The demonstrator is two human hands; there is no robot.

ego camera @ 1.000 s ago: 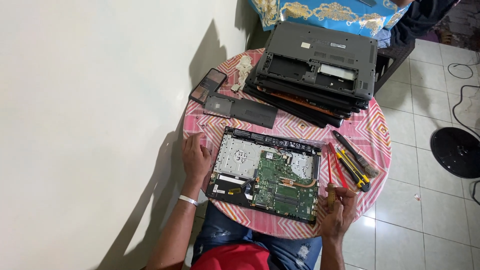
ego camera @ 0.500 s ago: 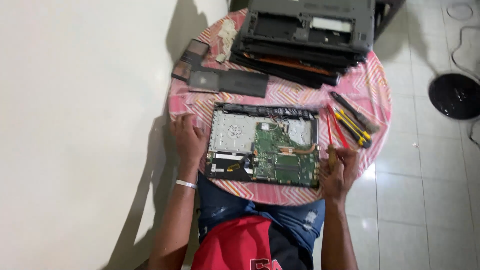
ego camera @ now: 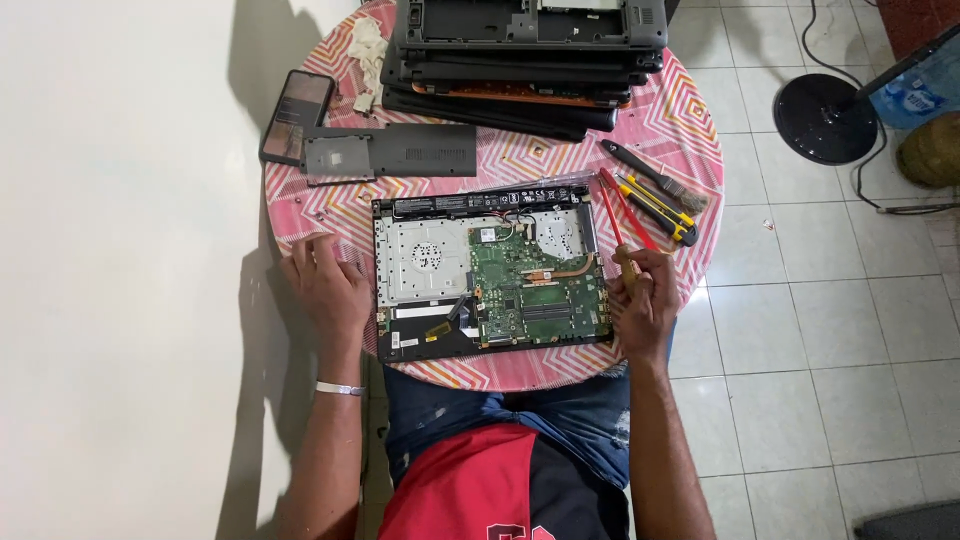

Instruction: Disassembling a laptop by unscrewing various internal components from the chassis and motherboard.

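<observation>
Head view: hands at the opened laptop

Left hand (ego camera: 330, 285) lies flat, fingers spread, on the round table (ego camera: 690, 120), just beside the opened laptop (ego camera: 490, 270). Right hand (ego camera: 645, 300) is curled around a yellowish tool handle (ego camera: 624, 262) at the laptop's right edge, near the red screwdrivers (ego camera: 622, 212).

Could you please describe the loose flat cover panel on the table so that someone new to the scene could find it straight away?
Start at the round table with its pink zigzag cloth. Between the stack of laptop shells at the far edge and the opened laptop lies the cover panel. It is a thin dark grey plate, unlike the glossy phone beside it.
</observation>
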